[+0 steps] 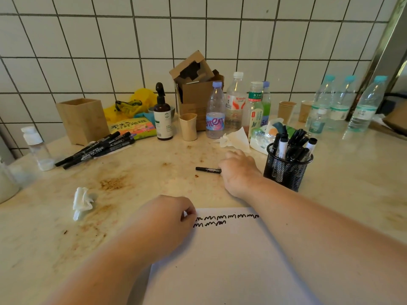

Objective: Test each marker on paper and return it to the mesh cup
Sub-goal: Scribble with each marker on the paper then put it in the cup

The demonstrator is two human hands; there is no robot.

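Paper corner pinched by left hand; right hand grips marker.

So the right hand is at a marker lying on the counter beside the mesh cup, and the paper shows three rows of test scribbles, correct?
Not quite: the head view shows two rows of scribbles on the paper, not three. The rest holds: the right hand is at the marker lying on the counter beside the mesh cup.
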